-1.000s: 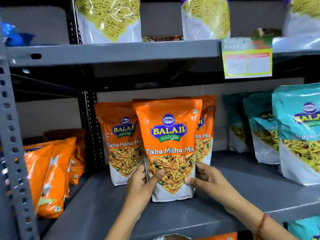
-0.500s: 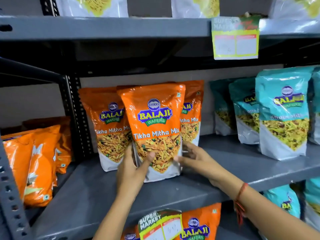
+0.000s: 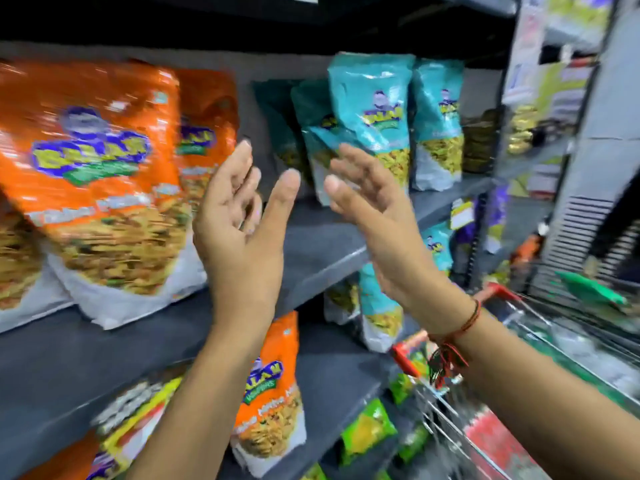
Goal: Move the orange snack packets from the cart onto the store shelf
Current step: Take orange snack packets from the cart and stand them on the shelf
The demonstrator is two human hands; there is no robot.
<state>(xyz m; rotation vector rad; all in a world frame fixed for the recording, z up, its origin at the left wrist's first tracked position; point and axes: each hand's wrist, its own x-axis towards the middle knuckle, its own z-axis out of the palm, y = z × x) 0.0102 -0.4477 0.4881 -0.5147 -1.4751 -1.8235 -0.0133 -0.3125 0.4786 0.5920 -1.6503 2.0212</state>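
both hands are up in front of the shelf with nothing in them. left hand (image 3: 239, 223) has its palm turned inward, fingers spread and thumb standing up; right hand (image 3: 374, 209) faces it, fingers splayed wide, a red thread bracelet (image 3: 464, 323) around the wrist. the two thumbs are close but apart.

just left of the left hand, a big orange snack packet (image 3: 100, 188) stands on the grey shelf (image 3: 318, 244), tilted a little, with a second orange packet (image 3: 207, 133) behind it and another cut off by the left edge. neither hand touches them. the print is smeared with blur, so only a blue and yellow logo reads.

behind the right hand stand teal snack packets (image 3: 374, 112) on the same shelf. on the shelf below, one more orange packet (image 3: 270, 403) stands beside a yellow price tag (image 3: 138, 410), with teal ones further right.

at lower right, the wire cart (image 3: 450, 420) with red corners sits under the right forearm, green packets (image 3: 367, 431) near it.
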